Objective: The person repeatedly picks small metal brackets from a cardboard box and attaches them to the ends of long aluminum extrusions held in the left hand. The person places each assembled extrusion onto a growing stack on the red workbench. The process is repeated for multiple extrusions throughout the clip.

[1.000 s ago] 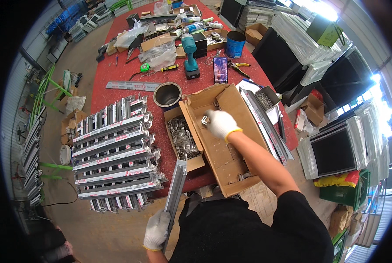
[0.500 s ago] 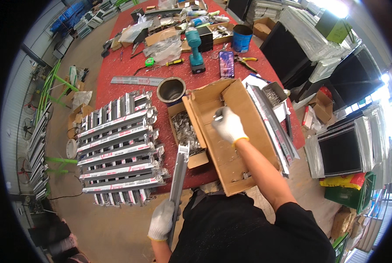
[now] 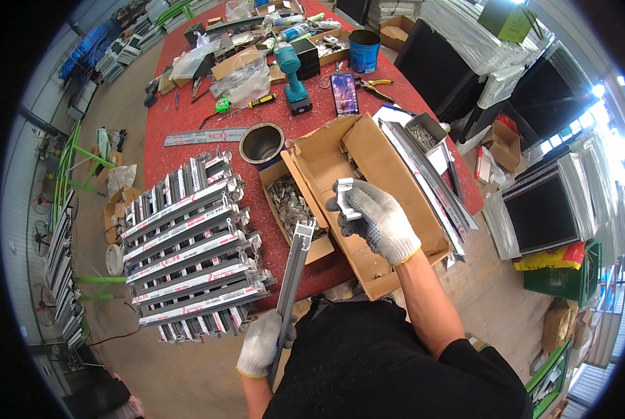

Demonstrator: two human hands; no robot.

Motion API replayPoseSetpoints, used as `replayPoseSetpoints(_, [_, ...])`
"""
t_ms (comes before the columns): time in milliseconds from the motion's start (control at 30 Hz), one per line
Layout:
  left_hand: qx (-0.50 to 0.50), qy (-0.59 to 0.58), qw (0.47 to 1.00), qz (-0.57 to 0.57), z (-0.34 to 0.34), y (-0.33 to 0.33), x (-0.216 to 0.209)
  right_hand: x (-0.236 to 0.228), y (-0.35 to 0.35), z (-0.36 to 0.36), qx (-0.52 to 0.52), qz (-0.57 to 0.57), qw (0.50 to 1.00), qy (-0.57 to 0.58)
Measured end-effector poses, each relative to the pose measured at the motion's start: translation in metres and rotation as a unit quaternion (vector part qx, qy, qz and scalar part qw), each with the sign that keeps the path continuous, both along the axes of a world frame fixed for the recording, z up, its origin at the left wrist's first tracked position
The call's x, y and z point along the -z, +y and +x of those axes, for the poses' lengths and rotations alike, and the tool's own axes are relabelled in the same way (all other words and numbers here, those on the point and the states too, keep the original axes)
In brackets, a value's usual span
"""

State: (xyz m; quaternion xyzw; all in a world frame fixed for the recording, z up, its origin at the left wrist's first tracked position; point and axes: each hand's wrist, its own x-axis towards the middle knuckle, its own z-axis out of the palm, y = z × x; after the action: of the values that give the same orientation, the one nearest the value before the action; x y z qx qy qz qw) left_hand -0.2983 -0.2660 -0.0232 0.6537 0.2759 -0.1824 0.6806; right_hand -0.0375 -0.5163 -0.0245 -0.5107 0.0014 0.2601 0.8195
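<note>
My gloved left hand (image 3: 262,343) is closed round the lower part of a long grey aluminium profile (image 3: 291,286), which slants up so that its hollow cut end points at the boxes. Over the long cardboard box (image 3: 424,192), my gloved right hand (image 3: 382,220) grips a small silver metal bracket (image 3: 345,197) between thumb and fingers. The bracket is apart from the profile's end. Between the two hands sits a smaller cardboard box (image 3: 318,250) full of small metal clips (image 3: 289,200).
Crosswise stacked profiles (image 3: 187,244) lie left on the red table (image 3: 187,119). Beyond the boxes stand a metal pot (image 3: 262,144), a teal cordless drill (image 3: 291,80), a phone (image 3: 344,94), pliers (image 3: 375,87) and a blue can (image 3: 363,52). Loose strips (image 3: 424,174) lie right of the long box.
My right hand has come up out of the long box, moving nearer me and turning so the bracket shows. My left hand still holds the profile, which has shifted slightly.
</note>
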Motion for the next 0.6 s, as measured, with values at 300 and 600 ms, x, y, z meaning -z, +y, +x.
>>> replayPoseSetpoints(300, [0.006, -0.007, 1.0, 0.017, 0.003, 0.003, -0.007, -0.04, 0.008, -0.012, -0.045, -0.309, 0.914, -0.258])
replayPoseSetpoints(600, [0.04, -0.054, 0.992, 0.103, -0.004, 0.005, 0.0, -0.056, 0.018, -0.019, -0.005, -0.398, 0.814, -0.422])
